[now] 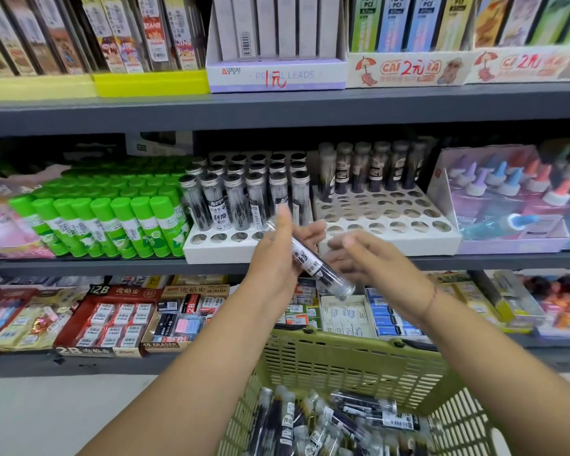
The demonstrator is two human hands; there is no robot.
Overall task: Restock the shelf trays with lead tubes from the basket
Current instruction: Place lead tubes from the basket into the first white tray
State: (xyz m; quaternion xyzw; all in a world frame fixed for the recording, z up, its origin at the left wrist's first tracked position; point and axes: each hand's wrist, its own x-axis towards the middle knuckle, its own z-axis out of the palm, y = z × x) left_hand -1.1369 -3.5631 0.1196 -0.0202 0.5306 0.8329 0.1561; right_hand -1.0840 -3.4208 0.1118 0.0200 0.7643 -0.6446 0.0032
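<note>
My left hand (278, 255) grips a clear lead tube (323, 274) with a black-and-white label, held slanted in front of the middle shelf. My right hand (366, 258) hovers just right of the tube with fingers spread, blurred, and I cannot tell if it touches it. Behind the hands sits a white holed tray (211, 248) with several upright tubes and an empty front row. Beside it on the right, a second white tray (389, 238) carries one back row of tubes and many bare holes. The olive-green basket (343, 360) below holds several loose tubes (369, 411).
Green glue sticks (112, 222) stand left of the trays. A display box of coloured-cap bottles (507, 199) is to the right. Eraser boxes (119, 317) fill the lower shelf. Lead boxes (277, 74) line the upper shelf, its edge overhanging the trays.
</note>
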